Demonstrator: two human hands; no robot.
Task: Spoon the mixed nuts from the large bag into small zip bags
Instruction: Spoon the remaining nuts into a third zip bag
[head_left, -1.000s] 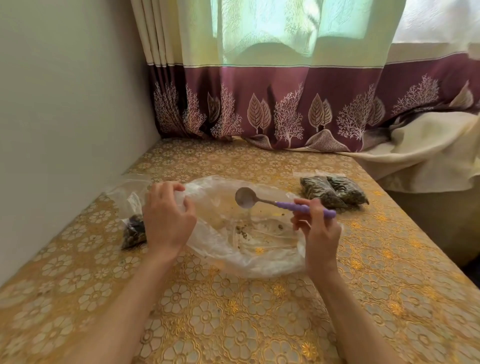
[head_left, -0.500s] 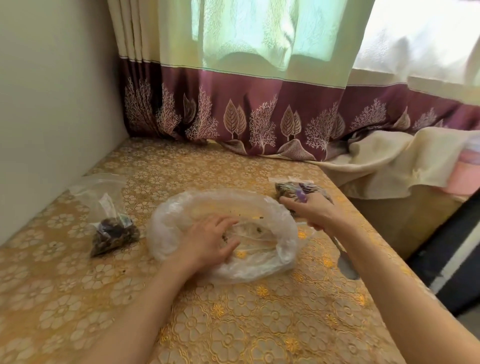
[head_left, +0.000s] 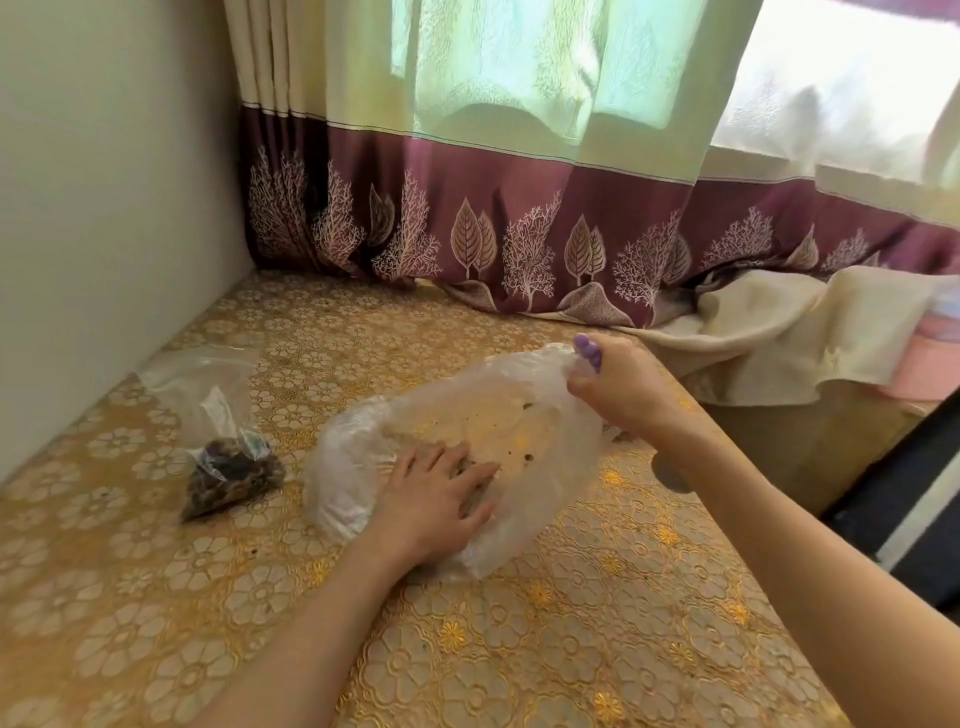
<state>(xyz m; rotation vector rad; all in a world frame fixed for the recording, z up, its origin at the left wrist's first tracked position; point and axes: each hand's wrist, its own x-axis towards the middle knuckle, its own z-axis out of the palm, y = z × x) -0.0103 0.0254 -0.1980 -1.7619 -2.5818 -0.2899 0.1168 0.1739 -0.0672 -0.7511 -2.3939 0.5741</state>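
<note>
The large clear bag (head_left: 519, 415) lies in the middle of the table, nearly empty, with a few crumbs and nut bits inside. My left hand (head_left: 436, 499) presses flat on its near left part, fingers spread. At the bag's far right corner, my right hand (head_left: 623, 384) grips the purple spoon (head_left: 587, 348) and pinches the bag's edge, lifting it a little. The spoon's metal bowl (head_left: 670, 475) pokes out under my right wrist. A small zip bag (head_left: 228, 467) with dark nuts in its bottom lies to the left, its mouth towards the wall.
The table has a gold floral cloth (head_left: 571, 649). A white wall (head_left: 104, 208) runs along its left side and a maroon-hemmed curtain (head_left: 519, 234) hangs at the back. A cream cloth (head_left: 779, 332) is draped off the right edge, where the table drops away.
My left hand left the small zip bag and now presses on the large bag. My right hand swung the spoon out to the right and took hold of the bag's far corner.
</note>
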